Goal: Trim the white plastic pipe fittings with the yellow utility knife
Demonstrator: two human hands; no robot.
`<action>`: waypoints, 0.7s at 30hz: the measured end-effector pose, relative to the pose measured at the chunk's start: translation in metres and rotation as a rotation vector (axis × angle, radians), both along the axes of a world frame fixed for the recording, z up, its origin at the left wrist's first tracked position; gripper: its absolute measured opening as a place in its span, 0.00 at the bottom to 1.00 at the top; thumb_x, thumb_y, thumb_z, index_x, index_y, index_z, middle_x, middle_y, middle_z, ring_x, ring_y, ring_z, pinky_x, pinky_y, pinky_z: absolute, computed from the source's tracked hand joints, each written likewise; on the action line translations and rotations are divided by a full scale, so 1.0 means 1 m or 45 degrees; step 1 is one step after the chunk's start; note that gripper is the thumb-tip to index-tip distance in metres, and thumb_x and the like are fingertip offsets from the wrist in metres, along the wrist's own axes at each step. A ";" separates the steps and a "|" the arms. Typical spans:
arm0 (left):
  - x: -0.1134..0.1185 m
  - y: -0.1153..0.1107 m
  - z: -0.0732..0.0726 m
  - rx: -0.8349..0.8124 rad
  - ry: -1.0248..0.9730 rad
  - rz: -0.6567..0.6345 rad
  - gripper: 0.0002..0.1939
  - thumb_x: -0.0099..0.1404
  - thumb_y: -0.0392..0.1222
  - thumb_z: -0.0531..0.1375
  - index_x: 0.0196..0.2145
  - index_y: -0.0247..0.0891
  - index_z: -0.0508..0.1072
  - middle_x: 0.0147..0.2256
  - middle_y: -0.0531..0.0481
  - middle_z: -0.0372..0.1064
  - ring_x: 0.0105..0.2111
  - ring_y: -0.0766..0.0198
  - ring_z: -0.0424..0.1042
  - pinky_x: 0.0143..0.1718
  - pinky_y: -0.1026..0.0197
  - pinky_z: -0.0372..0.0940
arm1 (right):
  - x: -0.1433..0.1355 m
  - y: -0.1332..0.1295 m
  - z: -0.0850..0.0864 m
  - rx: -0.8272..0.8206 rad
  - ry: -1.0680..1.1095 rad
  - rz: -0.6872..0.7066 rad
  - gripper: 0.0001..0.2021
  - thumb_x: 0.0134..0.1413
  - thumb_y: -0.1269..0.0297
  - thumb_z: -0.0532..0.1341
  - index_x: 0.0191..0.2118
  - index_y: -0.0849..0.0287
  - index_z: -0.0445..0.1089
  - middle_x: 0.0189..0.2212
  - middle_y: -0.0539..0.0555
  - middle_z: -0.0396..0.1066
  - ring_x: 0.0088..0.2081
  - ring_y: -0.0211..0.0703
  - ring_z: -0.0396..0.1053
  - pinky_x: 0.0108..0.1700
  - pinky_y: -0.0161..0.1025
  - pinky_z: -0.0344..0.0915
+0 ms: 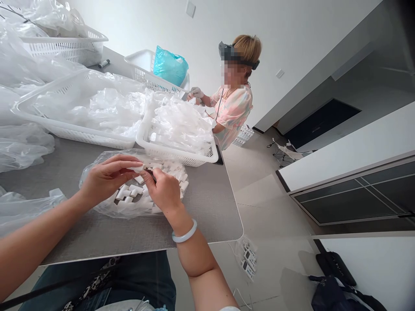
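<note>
My left hand (112, 173) pinches a small white plastic piece (138, 168) between thumb and fingertips. Close against it, my right hand (164, 190) is closed, with something small and dark (150, 172) showing by its thumb and forefinger; its kind is hidden by the fingers. Both hands are above a clear plastic bag (106, 207) lying open on the grey table. Many small white plastic pieces (125, 192) lie in a loose heap on the bag, partly covered by my right hand.
Behind the heap stand a white basket (181, 156) and a wider one (81, 133), both with clear plastic bags. A light-blue bag (170, 67) sits in a farther basket (142, 74). Across the table's far end is a co-worker (235, 103). The table edge (238, 216) runs along my right.
</note>
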State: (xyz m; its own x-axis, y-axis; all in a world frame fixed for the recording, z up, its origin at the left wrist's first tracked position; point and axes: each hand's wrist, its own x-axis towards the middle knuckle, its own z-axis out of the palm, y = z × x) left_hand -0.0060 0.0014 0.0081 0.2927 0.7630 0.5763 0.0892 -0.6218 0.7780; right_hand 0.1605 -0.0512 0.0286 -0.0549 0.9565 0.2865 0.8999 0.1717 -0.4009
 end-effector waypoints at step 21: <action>-0.008 0.016 -0.010 -0.725 -0.220 -0.331 0.16 0.60 0.49 0.68 0.46 0.49 0.81 0.33 0.49 0.80 0.32 0.52 0.79 0.32 0.51 0.79 | 0.003 0.004 -0.013 0.154 0.152 -0.036 0.18 0.69 0.52 0.54 0.29 0.56 0.66 0.24 0.48 0.73 0.27 0.39 0.73 0.25 0.31 0.54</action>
